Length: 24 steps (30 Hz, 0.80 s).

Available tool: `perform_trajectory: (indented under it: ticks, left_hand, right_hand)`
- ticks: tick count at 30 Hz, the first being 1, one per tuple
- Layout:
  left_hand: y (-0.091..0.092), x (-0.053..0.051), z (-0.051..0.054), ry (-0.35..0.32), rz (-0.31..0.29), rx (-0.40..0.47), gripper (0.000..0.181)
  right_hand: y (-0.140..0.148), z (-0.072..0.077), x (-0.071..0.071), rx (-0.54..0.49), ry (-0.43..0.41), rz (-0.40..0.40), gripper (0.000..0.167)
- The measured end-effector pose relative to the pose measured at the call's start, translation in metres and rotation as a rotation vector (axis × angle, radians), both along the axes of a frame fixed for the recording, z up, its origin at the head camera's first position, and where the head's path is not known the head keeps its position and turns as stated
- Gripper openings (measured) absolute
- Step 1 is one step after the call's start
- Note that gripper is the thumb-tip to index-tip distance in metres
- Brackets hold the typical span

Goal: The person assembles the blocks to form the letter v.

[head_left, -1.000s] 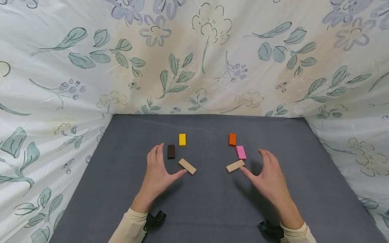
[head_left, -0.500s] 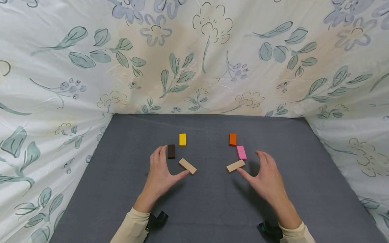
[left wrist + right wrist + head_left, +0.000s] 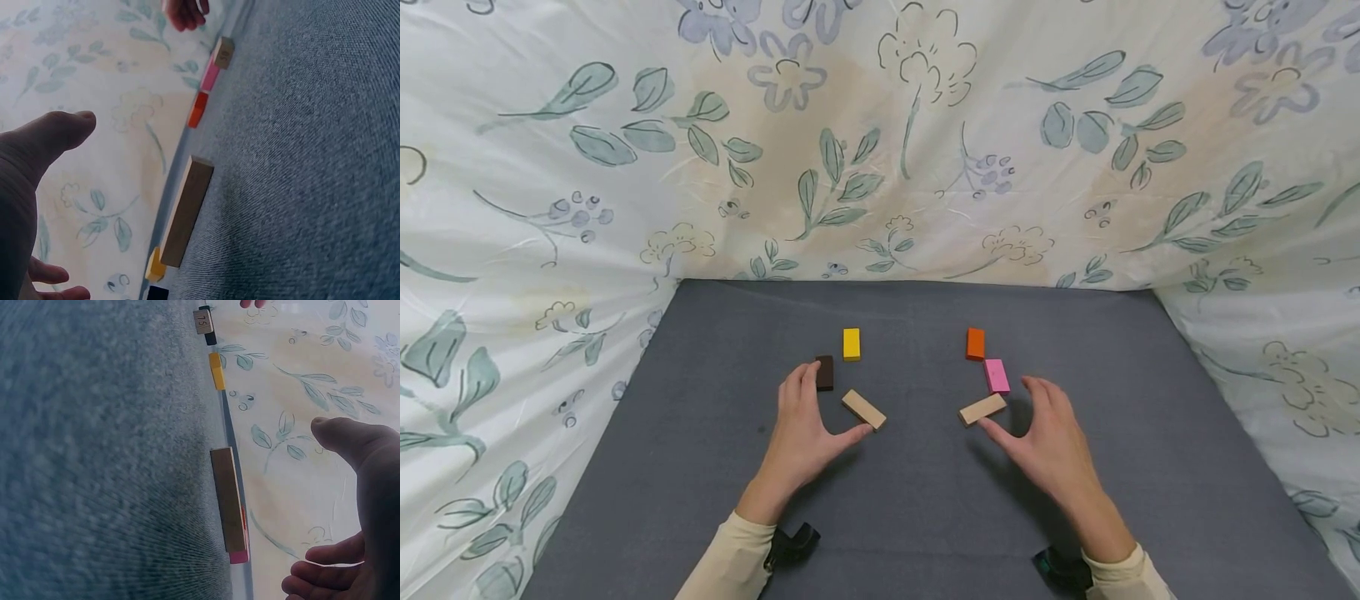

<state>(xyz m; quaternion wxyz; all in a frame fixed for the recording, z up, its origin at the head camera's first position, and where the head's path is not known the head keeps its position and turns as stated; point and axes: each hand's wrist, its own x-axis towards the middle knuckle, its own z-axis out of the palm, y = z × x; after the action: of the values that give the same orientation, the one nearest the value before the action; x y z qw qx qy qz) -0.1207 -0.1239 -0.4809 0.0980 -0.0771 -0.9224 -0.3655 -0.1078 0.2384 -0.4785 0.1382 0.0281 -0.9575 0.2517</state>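
My left hand hovers above the cloth, thumb and fingers spread wide and holding nothing. Its fingertips overlap the edge of a dark brown block in the head view, and its thumb is by the near end of a plain wooden block. In the left wrist view, a gap shows between the thumb and that block. My right hand is likewise spread and holds nothing. Its thumb is near a second plain wooden block, with a pink block just behind. The right wrist view shows that block apart from the thumb.
Farther back lie a yellow block on the left and an orange block on the right. Grey cloth covers the table. A floral curtain hangs behind it and along both sides.
Both hands have drifted slightly inward, the left to the right and the right to the left. The left fingertips now overlap the dark brown block in view. The blocks have stayed in place.
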Motion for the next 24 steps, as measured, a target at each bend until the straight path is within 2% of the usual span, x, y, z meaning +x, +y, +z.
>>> perform_trajectory:
  ticks: [8, 16, 24]
  left_hand:
    - [0.002, 0.001, -0.002, -0.01, -0.004, 0.009, 0.117]
    - [0.008, 0.002, -0.008, -0.06, -0.006, 0.015, 0.114]
    - [0.011, 0.001, -0.013, -0.067, -0.011, 0.032, 0.111]
  right_hand:
    - [-0.002, 0.0, 0.0, -0.009, 0.002, 0.011, 0.092]
    - [-0.004, -0.006, -0.002, 0.003, -0.023, 0.009, 0.092]
    - [-0.005, -0.01, -0.003, 0.002, -0.036, 0.016, 0.093]
